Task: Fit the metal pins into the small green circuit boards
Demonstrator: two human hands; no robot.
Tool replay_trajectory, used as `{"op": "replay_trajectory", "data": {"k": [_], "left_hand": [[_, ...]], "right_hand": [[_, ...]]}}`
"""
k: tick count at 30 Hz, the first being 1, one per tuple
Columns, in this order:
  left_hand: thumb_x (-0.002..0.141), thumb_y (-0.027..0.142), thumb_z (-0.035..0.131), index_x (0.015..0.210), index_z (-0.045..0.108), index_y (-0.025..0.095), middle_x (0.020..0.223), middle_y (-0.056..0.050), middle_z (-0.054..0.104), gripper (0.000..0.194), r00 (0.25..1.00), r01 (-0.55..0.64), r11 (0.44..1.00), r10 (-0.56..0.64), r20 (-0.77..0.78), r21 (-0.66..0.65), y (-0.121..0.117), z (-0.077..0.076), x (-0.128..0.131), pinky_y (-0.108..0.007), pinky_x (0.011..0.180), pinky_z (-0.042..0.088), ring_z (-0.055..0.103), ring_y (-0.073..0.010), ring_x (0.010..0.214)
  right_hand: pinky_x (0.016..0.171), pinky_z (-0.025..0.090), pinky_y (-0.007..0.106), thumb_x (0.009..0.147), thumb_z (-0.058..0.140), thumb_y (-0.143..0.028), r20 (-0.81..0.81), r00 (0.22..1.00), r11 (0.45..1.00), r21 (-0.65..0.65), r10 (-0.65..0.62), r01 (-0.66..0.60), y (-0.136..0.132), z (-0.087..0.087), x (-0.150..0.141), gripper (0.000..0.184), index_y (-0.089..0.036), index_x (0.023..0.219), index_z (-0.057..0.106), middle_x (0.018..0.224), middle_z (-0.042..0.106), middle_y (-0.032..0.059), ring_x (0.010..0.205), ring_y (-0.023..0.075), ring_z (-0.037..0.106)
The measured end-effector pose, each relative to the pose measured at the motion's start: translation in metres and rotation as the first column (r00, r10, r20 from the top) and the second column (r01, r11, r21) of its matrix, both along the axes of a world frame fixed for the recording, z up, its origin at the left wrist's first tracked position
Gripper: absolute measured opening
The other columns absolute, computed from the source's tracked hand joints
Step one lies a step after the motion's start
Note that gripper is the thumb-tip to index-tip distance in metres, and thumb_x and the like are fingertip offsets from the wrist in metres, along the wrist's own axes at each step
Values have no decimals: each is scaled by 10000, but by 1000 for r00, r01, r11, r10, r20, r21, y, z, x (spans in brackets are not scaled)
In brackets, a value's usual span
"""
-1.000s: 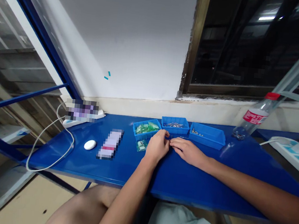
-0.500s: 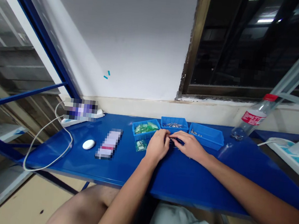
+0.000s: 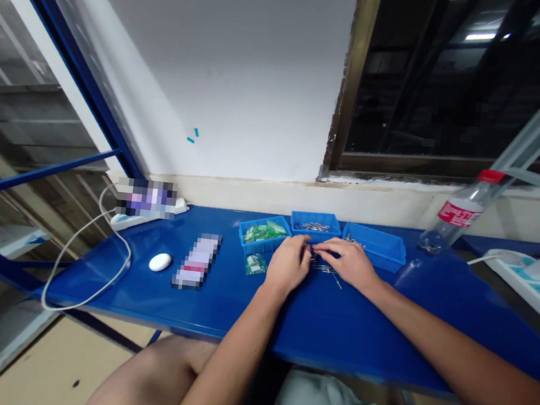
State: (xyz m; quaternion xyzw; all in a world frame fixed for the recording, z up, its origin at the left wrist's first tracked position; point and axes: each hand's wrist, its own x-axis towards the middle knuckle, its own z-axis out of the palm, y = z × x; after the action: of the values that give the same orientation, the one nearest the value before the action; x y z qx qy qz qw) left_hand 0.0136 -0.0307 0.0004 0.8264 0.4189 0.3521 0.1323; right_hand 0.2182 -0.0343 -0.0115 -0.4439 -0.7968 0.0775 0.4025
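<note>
My left hand (image 3: pixel 290 261) has its fingers curled together in front of the bins; whatever they hold is too small to make out. Close by on its right, my right hand (image 3: pixel 348 262) is closed in a pinch, thumb and fingertips drawn together toward the left hand. What sits in that pinch is also unclear. Thin metal pins (image 3: pixel 334 276) lie on the blue table just below and between my hands. Behind them are a blue bin of metal pins (image 3: pixel 315 219), a blue bin of green packets (image 3: pixel 265 246), and a blue bin with a few small metal parts (image 3: pixel 383 259).
A small clear packet (image 3: pixel 255 264) lies left of my left hand. Further left are a blurred-out flat object (image 3: pixel 198 259), a white oval object (image 3: pixel 160 262) and a white cable (image 3: pixel 71 238). A plastic bottle (image 3: pixel 461 214) and a power strip (image 3: pixel 538 285) stand at the right.
My hands have shifted slightly right, and a small gap has opened between their fingertips. More of the loose pins on the table now shows.
</note>
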Motion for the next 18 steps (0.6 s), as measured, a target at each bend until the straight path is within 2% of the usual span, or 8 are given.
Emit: {"op": "replay_trajectory", "data": {"k": [5, 10, 14, 18], "left_hand": [[1043, 276, 509, 1302, 647, 206, 1101, -75, 778, 302, 1000, -16, 1000, 16, -26, -17, -3, 4, -1, -397, 975, 540, 671, -272, 1094], [1055, 319, 503, 1336, 674, 216, 1174, -68, 784, 344, 999, 36, 999, -37, -32, -8, -3, 4, -1, -391, 979, 546, 695, -261, 1051], [1051, 350, 517, 1333, 709, 209, 1261, -71, 767, 369, 997, 59, 997, -56, 54, -54, -3, 4, 1, -372, 996, 557, 721, -249, 1059], [1025, 364, 565, 1274, 755, 213, 1202, -55, 792, 348, 982, 53, 990, -29, 184, -130, -4, 7, 1, -341, 910, 591, 744, -218, 904]], "right_hand": [[957, 604, 450, 999, 582, -274, -16, 1000, 999, 23, -26, 26, -4, 1, 0, 266, -304, 1127, 814, 1120, 814, 36, 1025, 269, 772], [965, 586, 469, 990, 612, -274, -83, 997, 996, 91, -3, 11, -8, 4, -3, 210, -272, 1039, 816, 1063, 815, 57, 1000, 274, 758], [906, 584, 431, 984, 623, -241, -137, 990, 989, 146, 15, 5, -10, 8, -5, 162, -249, 979, 784, 1025, 794, 65, 961, 254, 742], [853, 581, 398, 968, 641, -236, -179, 984, 987, 153, -22, 50, -13, 8, -8, 105, -249, 964, 746, 1009, 768, 58, 911, 243, 728]]}}
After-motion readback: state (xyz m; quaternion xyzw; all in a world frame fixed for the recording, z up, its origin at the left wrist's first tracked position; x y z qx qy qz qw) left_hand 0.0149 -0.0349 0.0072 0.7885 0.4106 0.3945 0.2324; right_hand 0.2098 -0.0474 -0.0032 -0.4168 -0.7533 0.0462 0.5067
